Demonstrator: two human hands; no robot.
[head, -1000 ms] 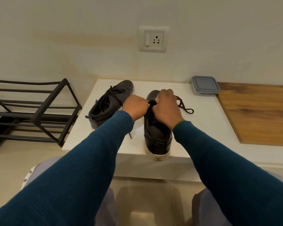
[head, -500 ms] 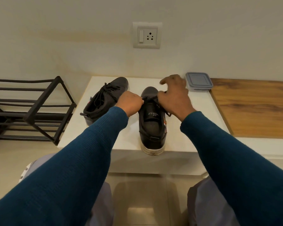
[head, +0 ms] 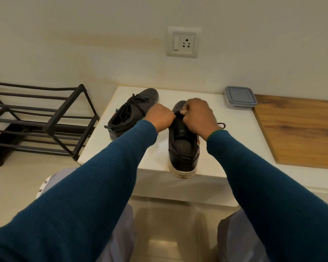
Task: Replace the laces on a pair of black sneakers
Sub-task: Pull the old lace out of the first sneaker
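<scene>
A low white table (head: pixel 235 133) stood against a cream wall, beneath a white switch-and-socket plate (head: pixel 183 42), with pale floor tiles below. A black metal shoe rack (head: pixel 64 118) stood to its left. A wood-grain panel (head: pixel 295 129) lay to the right, and a grey lidded plastic box (head: pixel 240 98) sat at the back.

The near black sneaker with a white sole (head: pixel 182 156) stood at the front edge, heel toward the person. The second black sneaker (head: pixel 133 114), laced, lay angled just left of it.

The left hand (head: pixel 160 118), curled into a fist, and the right hand (head: pixel 199 116), pinching with thumb and fingertip, held the black lace (head: pixel 221 125) over the near sneaker's eyelets. A pale mark on its tongue was unreadable.
</scene>
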